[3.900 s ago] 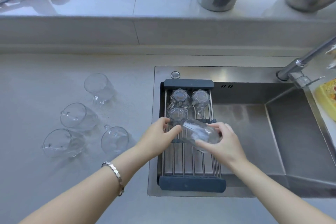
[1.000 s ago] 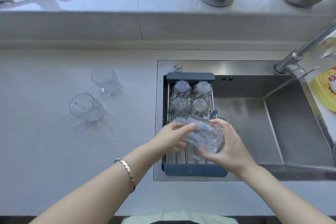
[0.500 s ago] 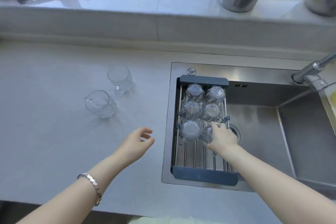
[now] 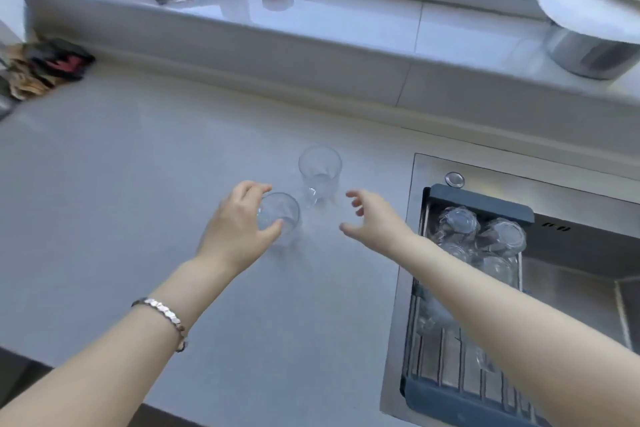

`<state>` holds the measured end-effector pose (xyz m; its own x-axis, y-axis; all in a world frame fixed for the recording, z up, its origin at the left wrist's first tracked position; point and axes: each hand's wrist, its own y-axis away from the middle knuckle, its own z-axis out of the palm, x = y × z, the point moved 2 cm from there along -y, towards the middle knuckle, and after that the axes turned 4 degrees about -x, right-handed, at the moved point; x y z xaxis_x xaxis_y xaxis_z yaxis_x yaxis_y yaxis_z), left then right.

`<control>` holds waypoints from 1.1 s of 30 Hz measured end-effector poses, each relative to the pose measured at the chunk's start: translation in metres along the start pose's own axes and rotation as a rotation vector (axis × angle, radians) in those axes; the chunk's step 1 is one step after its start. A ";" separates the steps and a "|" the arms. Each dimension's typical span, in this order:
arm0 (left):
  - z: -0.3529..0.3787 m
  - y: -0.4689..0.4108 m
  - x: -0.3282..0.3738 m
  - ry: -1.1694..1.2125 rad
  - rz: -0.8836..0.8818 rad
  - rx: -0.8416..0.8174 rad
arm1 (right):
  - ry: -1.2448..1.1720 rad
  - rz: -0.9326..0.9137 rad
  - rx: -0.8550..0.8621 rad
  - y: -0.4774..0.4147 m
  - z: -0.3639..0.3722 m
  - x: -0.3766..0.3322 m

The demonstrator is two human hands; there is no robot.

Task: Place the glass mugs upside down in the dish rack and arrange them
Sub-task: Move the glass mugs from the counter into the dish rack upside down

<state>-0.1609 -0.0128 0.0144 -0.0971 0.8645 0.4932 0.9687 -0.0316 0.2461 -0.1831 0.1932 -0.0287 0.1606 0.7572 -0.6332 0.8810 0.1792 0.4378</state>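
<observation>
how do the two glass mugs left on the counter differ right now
The near mug sits between the left hand's thumb and fingers; the far mug is untouched, with the open right hand just short of it. The near mug is closer to the counter's front edge. Both are clear, upright and apparently empty.

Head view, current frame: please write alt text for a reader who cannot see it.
Two bare hands reach over a pale countertop toward two upright glass mugs: the left hand closes around the nearer mug, the right hand is open beside the farther mug. At right, a dish rack across the sink holds upside-down mugs.
</observation>
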 end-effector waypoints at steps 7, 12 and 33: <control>0.027 -0.031 -0.022 -0.219 0.045 -0.254 | -0.524 0.110 0.184 -0.079 0.029 -0.017; 0.033 -0.040 -0.028 -0.146 0.071 -0.208 | -0.556 0.053 0.228 -0.095 0.032 -0.006; 0.085 0.110 0.059 -0.057 0.005 -0.230 | -0.543 0.570 0.102 0.243 -0.006 0.166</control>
<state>-0.0409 0.0780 -0.0006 -0.0736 0.8907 0.4486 0.8910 -0.1434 0.4308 0.0550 0.3660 -0.0234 0.7706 0.2981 -0.5633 0.6299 -0.2224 0.7441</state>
